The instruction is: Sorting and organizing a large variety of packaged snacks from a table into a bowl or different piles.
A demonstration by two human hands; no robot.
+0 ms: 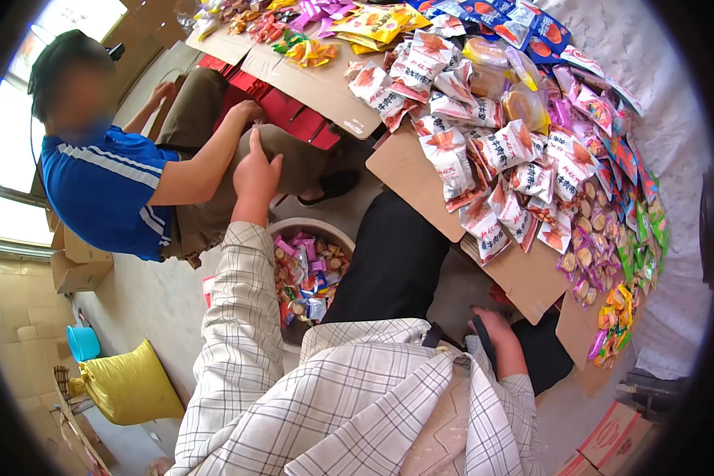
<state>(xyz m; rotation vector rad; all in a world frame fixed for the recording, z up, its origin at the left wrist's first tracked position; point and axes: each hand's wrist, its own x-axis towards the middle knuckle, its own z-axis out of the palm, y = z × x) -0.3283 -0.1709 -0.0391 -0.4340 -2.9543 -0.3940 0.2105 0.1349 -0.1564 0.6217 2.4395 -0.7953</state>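
My left hand (pixel 257 176) is raised in front of the co-worker's knees, its index finger stretched out and thumb apart. Nothing shows in it. Just below my left forearm stands a round tub (pixel 343 238) filled with mixed small snack packets (pixel 313 274). My right hand (pixel 500 332) is low beside my right thigh, near the cardboard edge. A dark strap (pixel 482 341) lies along it, and its fingers are too small and partly hidden to read. White-and-red snack bags (pixel 506 147) lie heaped on the cardboard-covered surface (pixel 420 178) to the right.
A co-worker in a blue shirt (pixel 103 194) sits at the left, hands near red boxes (pixel 293 111). Yellow packets (pixel 381 24), blue packets (pixel 547 36) and purple packets (pixel 587 250) line the table. A yellow sack (pixel 131 385) and blue basin (pixel 83 343) stand on the floor.
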